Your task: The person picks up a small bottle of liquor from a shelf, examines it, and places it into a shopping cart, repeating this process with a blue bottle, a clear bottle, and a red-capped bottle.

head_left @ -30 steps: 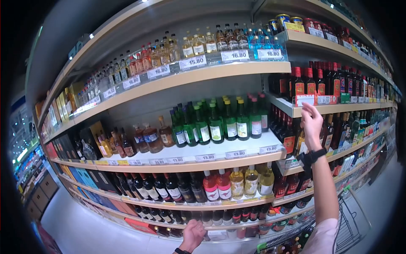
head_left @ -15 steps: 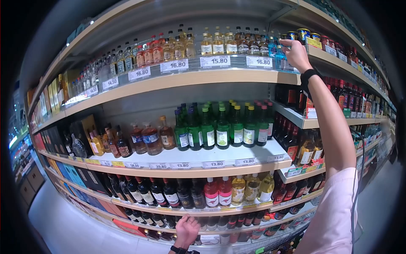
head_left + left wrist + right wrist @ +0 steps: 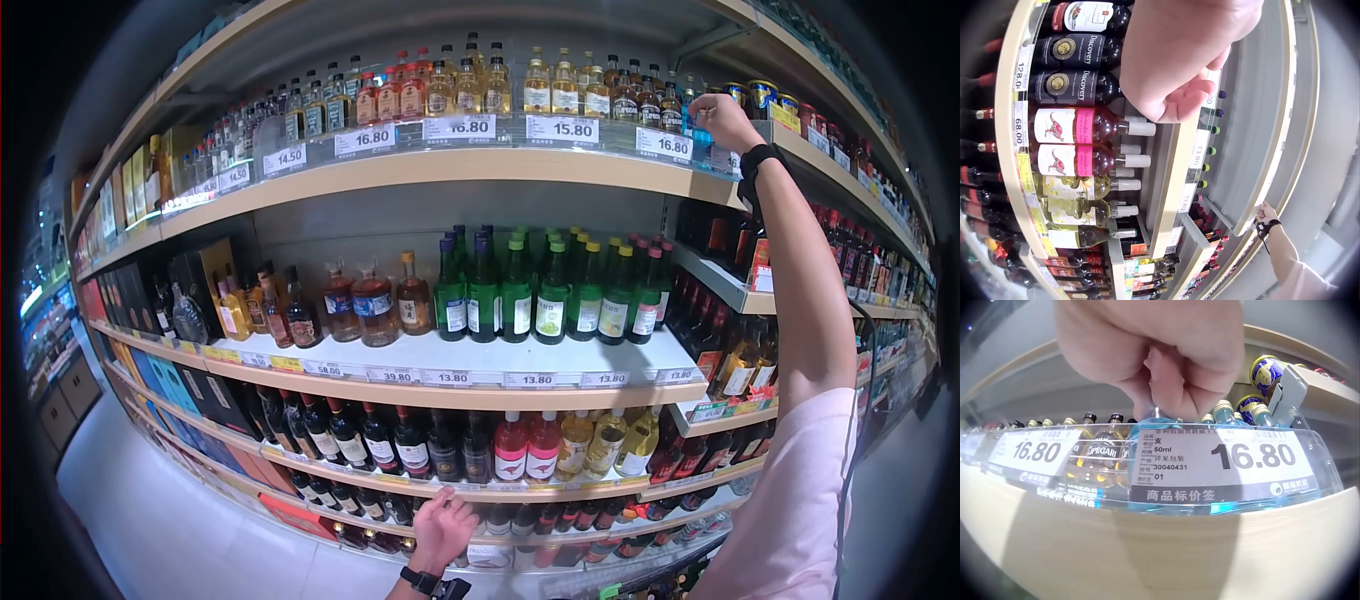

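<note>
My right hand [image 3: 725, 120] reaches up to the shelf of miniature bottles. In the right wrist view its thumb and fingers [image 3: 1166, 381] come down and pinch the top of a small blue bottle [image 3: 1159, 420], whose lower part is behind the clear rail and price tag [image 3: 1229, 462]. Other small blue bottles [image 3: 1225, 411] stand to its right, with dark-capped amber miniatures [image 3: 1110, 447] to the left. My left hand [image 3: 445, 525] hangs low before the wine shelves, loosely curled and holding nothing. Pink-labelled bottles [image 3: 1060, 125] stand beside it in the left wrist view.
Green bottles [image 3: 550, 300] fill the middle shelf below the miniatures, and wine bottles [image 3: 410, 445] stand lower. A side shelf [image 3: 830, 150] with cans and dark bottles adjoins on the right. Part of a cart [image 3: 660, 585] shows at the bottom.
My right hand has risen from beside the right-hand shelves to the small blue bottles, and its fingers have bent down onto one. The left hand stays low; the head view has shifted.
</note>
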Action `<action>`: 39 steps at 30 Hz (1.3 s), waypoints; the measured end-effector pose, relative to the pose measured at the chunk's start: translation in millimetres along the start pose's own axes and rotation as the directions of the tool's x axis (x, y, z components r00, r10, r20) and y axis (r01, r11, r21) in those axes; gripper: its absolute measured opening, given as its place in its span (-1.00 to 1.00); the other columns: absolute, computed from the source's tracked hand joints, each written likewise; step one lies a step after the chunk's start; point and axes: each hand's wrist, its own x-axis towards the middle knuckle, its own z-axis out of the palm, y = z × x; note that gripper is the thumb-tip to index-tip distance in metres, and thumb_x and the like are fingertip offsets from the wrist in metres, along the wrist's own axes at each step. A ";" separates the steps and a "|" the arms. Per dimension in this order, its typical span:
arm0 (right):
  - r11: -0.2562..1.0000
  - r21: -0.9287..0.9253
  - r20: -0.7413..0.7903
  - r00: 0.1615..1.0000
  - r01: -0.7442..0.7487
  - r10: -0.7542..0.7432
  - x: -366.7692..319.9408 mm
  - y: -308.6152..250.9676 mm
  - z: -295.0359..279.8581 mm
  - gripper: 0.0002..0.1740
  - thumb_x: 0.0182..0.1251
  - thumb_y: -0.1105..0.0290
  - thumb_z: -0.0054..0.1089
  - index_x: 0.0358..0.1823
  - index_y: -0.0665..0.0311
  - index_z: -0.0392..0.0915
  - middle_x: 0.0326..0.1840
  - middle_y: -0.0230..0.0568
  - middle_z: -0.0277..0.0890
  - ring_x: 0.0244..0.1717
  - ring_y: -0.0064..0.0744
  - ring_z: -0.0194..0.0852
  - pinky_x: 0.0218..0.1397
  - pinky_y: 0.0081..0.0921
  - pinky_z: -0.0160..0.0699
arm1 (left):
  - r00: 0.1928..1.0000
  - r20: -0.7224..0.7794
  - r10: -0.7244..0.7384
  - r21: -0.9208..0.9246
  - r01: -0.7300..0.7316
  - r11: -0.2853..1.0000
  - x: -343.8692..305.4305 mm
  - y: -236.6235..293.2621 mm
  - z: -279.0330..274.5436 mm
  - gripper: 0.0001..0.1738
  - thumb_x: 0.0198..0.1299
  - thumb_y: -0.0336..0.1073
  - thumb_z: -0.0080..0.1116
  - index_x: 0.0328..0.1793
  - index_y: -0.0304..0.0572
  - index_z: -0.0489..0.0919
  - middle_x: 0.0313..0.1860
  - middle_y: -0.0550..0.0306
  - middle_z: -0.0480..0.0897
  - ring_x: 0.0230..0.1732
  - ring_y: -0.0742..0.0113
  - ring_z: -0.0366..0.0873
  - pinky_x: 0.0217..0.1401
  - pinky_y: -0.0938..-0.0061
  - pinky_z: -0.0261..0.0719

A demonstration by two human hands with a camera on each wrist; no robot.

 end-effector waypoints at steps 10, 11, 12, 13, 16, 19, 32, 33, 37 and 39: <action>0.745 0.639 -0.290 0.957 0.192 0.003 -15.7 -24.6 -42.7 -0.68 0.52 0.33 0.08 0.23 0.12 0.57 -0.01 -0.52 0.64 -0.37 -0.85 0.33 -0.47 -0.75 0.21 | 0.999 -0.006 -0.048 0.030 0.049 0.998 -0.8 -18.7 17.7 -0.82 0.21 -0.27 0.07 -0.09 -0.09 0.46 -0.44 0.23 0.33 -0.40 0.37 0.22 -0.26 0.44 0.24; 0.739 0.634 -0.337 0.942 0.228 -0.001 -21.3 -27.6 -45.2 -0.67 0.53 0.24 0.08 0.24 0.03 0.56 0.05 -0.59 0.61 -0.50 -0.91 0.03 -0.52 -0.81 0.06 | 0.998 -0.039 -0.051 0.032 0.052 0.998 -0.4 -22.1 20.0 -0.82 0.21 -0.29 0.06 -0.08 -0.09 0.47 -0.37 0.19 0.41 -0.37 0.35 0.27 -0.23 0.44 0.27; 0.651 0.719 -0.303 0.953 0.244 -0.023 -28.6 -27.8 -50.1 -0.67 0.53 0.24 0.07 0.24 0.07 0.55 0.06 -0.60 0.60 -0.54 -0.90 0.00 -0.53 -0.82 0.02 | 0.998 -0.043 -0.036 0.048 0.038 0.998 2.5 -25.9 24.0 -0.83 0.21 -0.29 0.06 -0.09 -0.07 0.47 -0.34 0.19 0.43 -0.38 0.36 0.29 -0.23 0.44 0.29; 0.623 0.736 -0.291 0.955 0.265 -0.062 -41.0 -32.7 -53.8 -0.67 0.53 0.24 0.07 0.24 0.10 0.54 0.06 -0.60 0.60 -0.55 -0.91 -0.01 -0.54 -0.82 0.01 | 0.998 -0.050 -0.022 0.064 0.026 0.998 3.4 -30.0 26.8 -0.84 0.21 -0.29 0.05 -0.10 -0.05 0.47 -0.32 0.18 0.45 -0.38 0.36 0.31 -0.23 0.44 0.31; 0.623 0.696 -0.307 0.932 0.358 -0.192 -84.8 -45.7 -45.7 -0.68 0.53 0.27 0.07 0.22 0.16 0.53 0.07 -0.58 0.60 -0.55 -0.93 -0.01 -0.56 -0.83 -0.04 | 0.998 -0.059 0.013 0.030 -0.011 0.999 11.1 -40.7 24.5 -0.89 0.23 -0.30 0.04 -0.13 -0.04 0.45 -0.29 0.17 0.44 -0.39 0.38 0.33 -0.25 0.45 0.33; 0.643 0.602 -0.317 0.881 0.473 -0.352 -135.0 -52.3 -21.5 -0.74 0.41 0.38 0.22 0.07 0.27 0.63 -0.06 -0.34 0.67 -0.13 -0.59 0.62 0.00 -0.62 0.56 | 0.998 -0.067 -0.018 -0.014 0.017 1.000 17.3 -53.8 37.0 -0.90 0.28 -0.26 0.02 -0.17 -0.06 0.44 -0.33 0.18 0.43 -0.40 0.38 0.32 -0.29 0.47 0.31; 0.363 0.857 0.341 0.931 -0.366 0.133 -442.4 -65.5 129.3 -0.76 0.18 0.34 0.47 -0.33 0.37 0.62 -0.46 -0.58 0.44 -0.44 -0.84 0.33 -0.38 -0.78 0.34 | 0.939 0.179 -0.295 0.338 0.223 0.914 26.3 -158.0 90.4 -0.53 0.55 -0.02 -0.26 0.39 -0.13 0.27 0.40 -0.29 0.31 0.34 -0.14 0.39 0.39 0.14 0.49; 0.383 0.825 0.369 0.910 -0.415 0.191 -456.7 -61.2 135.1 -0.76 0.20 0.35 0.46 -0.33 0.38 0.62 -0.47 -0.57 0.43 -0.44 -0.84 0.32 -0.38 -0.78 0.35 | 0.923 0.195 -0.333 0.348 0.253 0.903 25.8 -164.3 86.1 -0.50 0.55 -0.02 -0.28 0.41 -0.18 0.24 0.41 -0.34 0.28 0.33 -0.12 0.41 0.39 0.12 0.51; 0.223 0.831 0.437 0.846 -0.510 0.304 -494.6 -50.8 135.5 -0.75 0.28 0.31 0.40 -0.30 0.39 0.63 -0.45 -0.48 0.58 -0.44 -0.83 0.40 -0.40 -0.77 0.35 | 0.955 0.114 -0.272 0.509 0.179 0.842 19.0 -185.6 68.7 -0.61 0.53 -0.20 -0.15 0.31 -0.33 0.30 0.13 -0.23 0.55 0.10 0.06 0.61 0.22 0.25 0.64; 0.249 0.794 0.490 0.827 -0.554 0.275 -504.5 -45.7 126.5 -0.73 0.31 0.30 0.36 -0.24 0.42 0.64 -0.43 -0.45 0.59 -0.44 -0.81 0.41 -0.42 -0.76 0.35 | 0.953 0.094 -0.289 0.488 0.209 0.847 12.4 -191.0 66.3 -0.62 0.53 -0.22 -0.14 0.29 -0.35 0.31 0.14 -0.23 0.55 0.11 0.05 0.61 0.23 0.24 0.64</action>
